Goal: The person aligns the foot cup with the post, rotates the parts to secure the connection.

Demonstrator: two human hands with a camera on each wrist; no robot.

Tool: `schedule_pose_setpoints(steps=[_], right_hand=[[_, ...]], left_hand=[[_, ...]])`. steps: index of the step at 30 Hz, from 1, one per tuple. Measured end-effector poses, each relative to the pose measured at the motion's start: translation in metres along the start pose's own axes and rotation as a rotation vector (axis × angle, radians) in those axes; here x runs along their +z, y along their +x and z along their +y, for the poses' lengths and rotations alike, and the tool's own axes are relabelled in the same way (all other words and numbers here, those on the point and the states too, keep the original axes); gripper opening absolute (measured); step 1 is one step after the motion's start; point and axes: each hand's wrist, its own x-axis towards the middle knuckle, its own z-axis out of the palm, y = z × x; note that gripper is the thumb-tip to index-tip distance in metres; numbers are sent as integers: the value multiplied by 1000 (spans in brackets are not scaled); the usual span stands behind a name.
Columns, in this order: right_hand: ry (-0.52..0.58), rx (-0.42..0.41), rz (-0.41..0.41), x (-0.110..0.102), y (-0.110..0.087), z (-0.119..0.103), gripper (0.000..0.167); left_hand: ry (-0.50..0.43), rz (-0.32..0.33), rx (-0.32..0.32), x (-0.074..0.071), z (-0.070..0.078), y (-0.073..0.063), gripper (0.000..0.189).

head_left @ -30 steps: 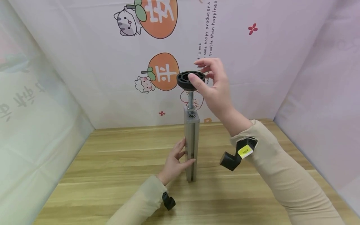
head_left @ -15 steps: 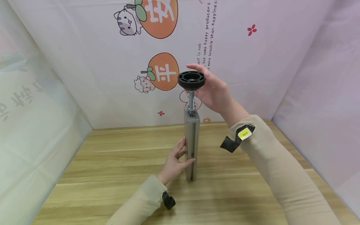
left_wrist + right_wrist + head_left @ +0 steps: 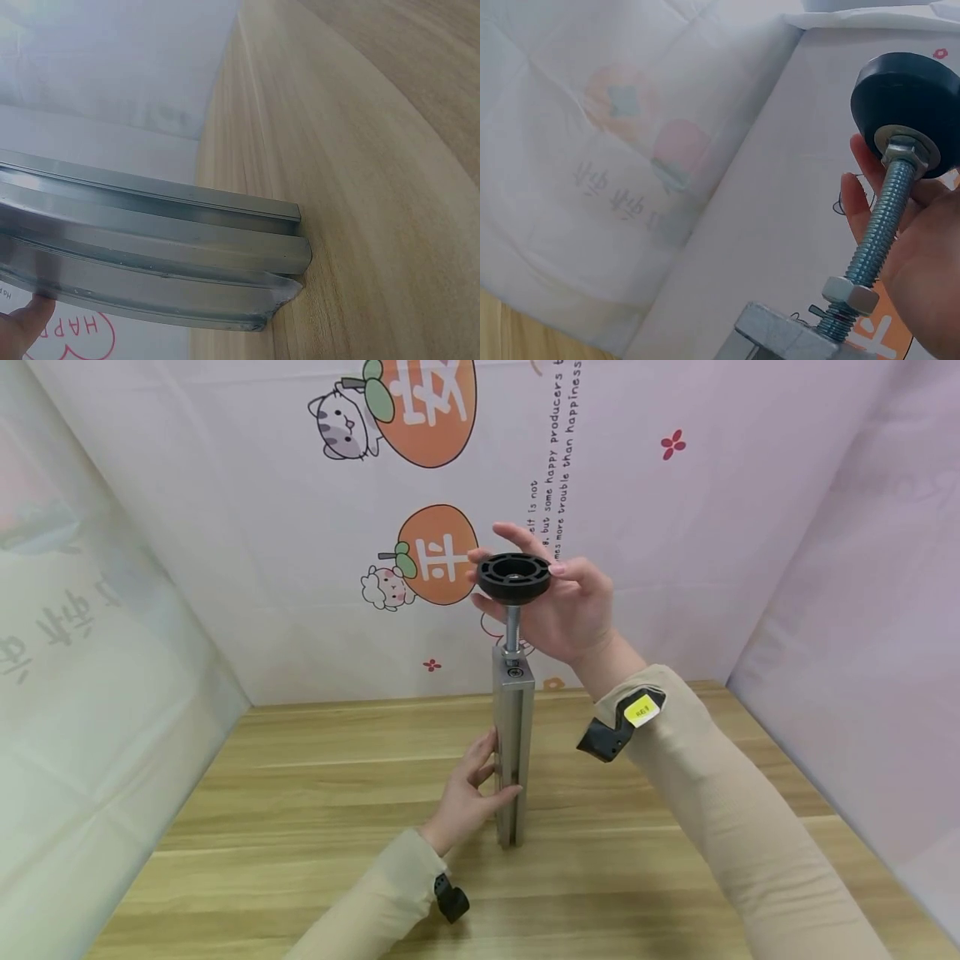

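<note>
An aluminium profile (image 3: pixel 513 735) stands upright on the wooden table, its lower end against the wood in the left wrist view (image 3: pixel 165 236). My left hand (image 3: pixel 459 802) grips it low down, thumb across the front and fingers on the left side. From its top end plate rises the threaded stud (image 3: pixel 885 217) of a levelling foot (image 3: pixel 513 587), with a hex nut (image 3: pixel 850 295) close above the plate. The foot's round black pad faces up. My right hand (image 3: pixel 573 610) curls round the pad, thumb at its right rim and fingers behind and left.
White printed cloth (image 3: pixel 637 543) hangs behind the table (image 3: pixel 337 793), with more cloth at both sides. Each forearm carries a small black wrist camera (image 3: pixel 452 900). The profile stands near the middle of the table.
My right hand has moved from over the pad's right side to behind and around it, the thumb going from the pad's top to its right rim. My left hand stays on the profile.
</note>
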Motion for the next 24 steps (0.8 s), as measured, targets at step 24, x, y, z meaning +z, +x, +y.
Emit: schedule_pose_setpoints(steps=[24], right_hand=[[-26, -145, 40, 9, 0, 4, 39]], left_hand=[[-10, -3, -28, -1, -2, 0, 85]])
